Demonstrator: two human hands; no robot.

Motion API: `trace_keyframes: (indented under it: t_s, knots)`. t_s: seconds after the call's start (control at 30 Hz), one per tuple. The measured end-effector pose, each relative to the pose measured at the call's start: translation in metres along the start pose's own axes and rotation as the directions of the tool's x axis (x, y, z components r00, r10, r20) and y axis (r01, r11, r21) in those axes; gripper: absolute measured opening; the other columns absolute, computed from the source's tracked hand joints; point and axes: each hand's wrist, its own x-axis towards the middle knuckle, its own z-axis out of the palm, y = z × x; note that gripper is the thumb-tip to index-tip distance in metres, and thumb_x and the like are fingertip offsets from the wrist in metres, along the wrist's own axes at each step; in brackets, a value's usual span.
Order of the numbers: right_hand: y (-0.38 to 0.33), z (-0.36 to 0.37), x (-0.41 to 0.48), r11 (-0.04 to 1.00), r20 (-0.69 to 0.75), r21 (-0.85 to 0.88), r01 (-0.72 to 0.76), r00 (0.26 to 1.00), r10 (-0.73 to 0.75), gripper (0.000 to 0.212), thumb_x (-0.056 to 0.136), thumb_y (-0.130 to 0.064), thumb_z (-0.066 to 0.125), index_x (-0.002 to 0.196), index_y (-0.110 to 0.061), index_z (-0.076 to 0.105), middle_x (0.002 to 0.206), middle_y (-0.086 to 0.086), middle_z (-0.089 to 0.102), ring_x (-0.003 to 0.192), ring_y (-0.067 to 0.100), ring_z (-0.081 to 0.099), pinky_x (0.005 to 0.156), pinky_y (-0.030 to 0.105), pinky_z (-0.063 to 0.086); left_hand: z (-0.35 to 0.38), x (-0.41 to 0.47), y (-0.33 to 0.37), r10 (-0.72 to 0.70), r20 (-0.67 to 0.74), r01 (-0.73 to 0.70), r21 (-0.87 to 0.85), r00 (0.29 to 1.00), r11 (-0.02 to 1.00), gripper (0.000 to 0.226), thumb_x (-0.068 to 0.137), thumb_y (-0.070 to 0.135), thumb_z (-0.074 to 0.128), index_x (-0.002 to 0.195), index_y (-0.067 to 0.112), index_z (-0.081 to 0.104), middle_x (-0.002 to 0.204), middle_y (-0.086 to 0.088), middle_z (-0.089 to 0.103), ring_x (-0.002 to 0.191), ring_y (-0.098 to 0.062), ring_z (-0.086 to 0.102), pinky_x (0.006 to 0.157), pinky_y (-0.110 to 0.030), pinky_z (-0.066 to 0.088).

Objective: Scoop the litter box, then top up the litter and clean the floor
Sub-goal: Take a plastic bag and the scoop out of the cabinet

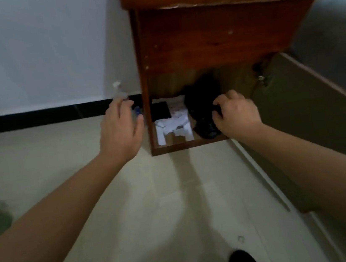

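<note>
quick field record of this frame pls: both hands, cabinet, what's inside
setting: wooden cabinet on pale floor; door swung open to the right
right hand: in the low compartment, fingers curled on black bag
left hand: fingers straight, outside the cabinet's left side, by clear bottle; contact unclear
also inside: white papers, flat black item

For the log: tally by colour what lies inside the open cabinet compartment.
Black: 2 (plastic bag bundle, flat rectangular item)
White: 1 (crumpled heap; separate pieces too blurred to count)
Total: 3
</note>
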Motion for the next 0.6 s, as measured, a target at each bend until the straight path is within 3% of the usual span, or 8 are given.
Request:
trace_keyframes:
  t_s: [0.1,0.2,0.27,0.33,0.43,0.5,0.6]
  knots:
    - [0.058,-0.031,-0.019,0.972,-0.165,-0.132,-0.194,0.971,0.171,0.047,0.091,-0.04,0.051,0.133,-0.021,0.047,0.14,0.013,0.04,0.133,0.036,0.036,0.109,0.053,0.03,0.017,0.023,0.051,0.115,0.096,-0.119,0.036,0.989,0.992,0.057,0.098,0.041,0.045,0.145,0.012,0.033,0.159,-0.014,0.013,0.145,-0.032,0.019,0.115,-0.048,0.026]
    - [0.104,-0.058,-0.042,0.868,-0.227,-0.166,-0.468,0.875,0.428,0.076,0.087,-0.049,0.059,0.147,-0.018,0.026,0.156,0.014,0.016,0.147,0.04,0.009,0.117,0.056,0.008,0.022,0.037,0.089,0.126,0.122,-0.13,0.032,0.985,0.991,0.067,0.097,0.042,0.046,0.152,0.014,0.02,0.162,-0.011,-0.006,0.149,-0.03,-0.001,0.117,-0.049,0.016]
    - [0.12,-0.07,-0.053,0.74,-0.12,-0.175,-0.65,0.76,0.639,0.086,0.089,-0.054,0.056,0.153,-0.016,0.014,0.158,0.019,0.017,0.147,0.045,0.01,0.117,0.06,0.006,0.023,0.042,0.099,0.091,0.136,-0.095,0.023,0.987,0.995,0.07,0.096,0.041,0.048,0.152,0.013,0.017,0.161,-0.013,-0.009,0.148,-0.032,-0.003,0.117,-0.051,0.017]
    - [0.125,-0.073,-0.056,0.636,-0.014,-0.196,-0.746,0.651,0.759,0.078,0.093,-0.05,0.054,0.152,-0.012,0.021,0.15,0.022,0.033,0.139,0.046,0.03,0.114,0.063,0.022,0.026,0.043,0.101,0.065,0.153,-0.071,0.036,0.986,0.997,0.071,0.096,0.041,0.048,0.152,0.011,0.016,0.161,-0.013,-0.011,0.148,-0.033,-0.003,0.117,-0.052,0.019]
    - [0.116,-0.072,-0.055,0.647,-0.078,-0.268,-0.713,0.686,0.723,0.04,0.096,-0.027,0.056,0.128,-0.004,0.049,0.12,0.021,0.055,0.105,0.038,0.057,0.085,0.048,0.049,0.03,0.038,0.098,0.067,0.141,-0.065,-0.022,0.988,0.998,0.068,0.097,0.039,0.046,0.152,0.009,0.019,0.161,-0.01,-0.011,0.149,-0.029,-0.003,0.117,-0.048,0.016]
    - [0.105,-0.076,-0.051,0.708,-0.047,-0.334,-0.623,0.761,0.647,0.026,0.096,-0.019,0.053,0.115,-0.001,0.055,0.105,0.018,0.061,0.086,0.032,0.06,0.066,0.036,0.043,0.034,0.031,0.096,0.043,0.13,-0.026,-0.13,0.991,0.991,0.06,0.099,0.035,0.046,0.149,0.008,0.028,0.161,-0.012,0.006,0.148,-0.028,0.006,0.118,-0.042,0.015]
    - [0.081,-0.082,-0.048,0.795,0.091,-0.19,-0.576,0.796,0.598,0.026,0.097,-0.02,0.05,0.113,-0.001,0.056,0.105,0.019,0.063,0.091,0.035,0.062,0.066,0.035,0.043,0.04,0.012,0.097,-0.049,0.198,0.126,-0.397,0.979,0.909,0.036,0.1,0.027,0.046,0.128,0.006,0.053,0.136,-0.014,0.049,0.129,-0.026,0.043,0.107,-0.038,0.034]
